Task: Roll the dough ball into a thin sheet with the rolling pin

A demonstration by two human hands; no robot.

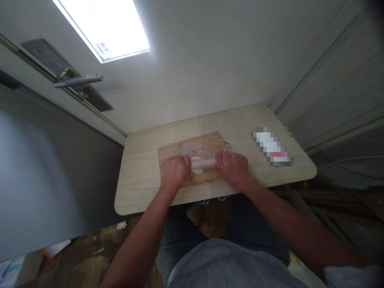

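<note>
A floured rolling pin (pixel 207 163) lies across a small round of dough (pixel 197 171), which shows above and below it. My left hand (pixel 175 171) is closed around the pin's left end, and my right hand (pixel 233 165) grips its right end. Beneath them is a wooden cutting board (pixel 207 140), dusted with white flour around the middle. A metal loop handle (pixel 229 146) sticks out from the board's right side. Both ends of the pin are hidden inside my fists.
The board rests on a light wood table (pixel 141 160) with rounded corners. At the table's right lies a blurred white packet-like thing (pixel 270 146) with a red patch. Behind the table stands a pale door with a metal lever handle (pixel 79 81) and a bright window (pixel 105 24).
</note>
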